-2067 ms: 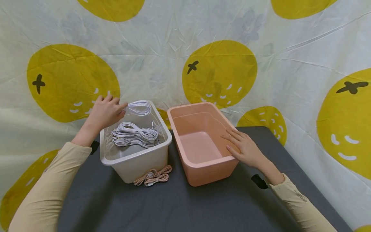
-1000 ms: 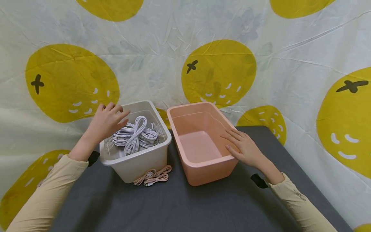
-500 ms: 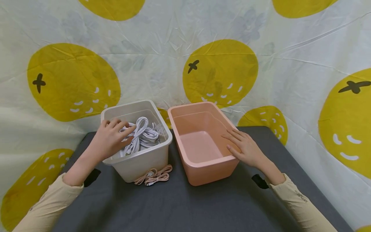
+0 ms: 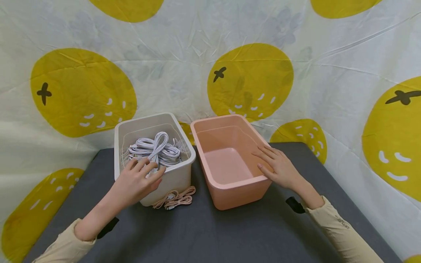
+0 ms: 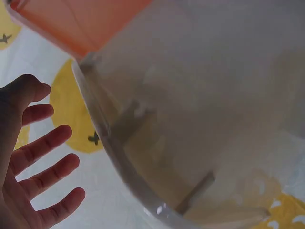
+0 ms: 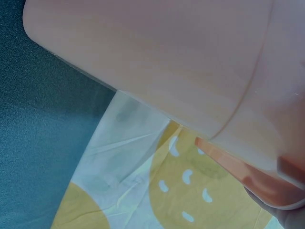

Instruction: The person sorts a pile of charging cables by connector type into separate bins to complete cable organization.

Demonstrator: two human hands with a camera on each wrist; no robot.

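Observation:
My left hand (image 4: pixel 136 182) hovers at the near rim of the white bin (image 4: pixel 148 118), fingers apart and loosely bent, holding nothing. In the left wrist view its fingers (image 5: pixel 47 143) spread with nothing between them. Inside the bin lie several bundled white cables (image 4: pixel 154 148), the top one tied in a bow-like loop. A pink cable bundle (image 4: pixel 179 197) rests on the table against the bin's front, beside my left hand. My right hand (image 4: pixel 279 168) rests over the right rim of the pink bin (image 4: pixel 217 186), fingers extended down its inner wall.
The two bins stand side by side on the dark table (image 4: pixel 230 237). A white curtain (image 4: pixel 177 84) with yellow fruit prints hangs behind and around the table.
My left hand let a bundled white cable go onto the others in the white bin, then came back toward me and down to the near rim. The right hand has stayed put.

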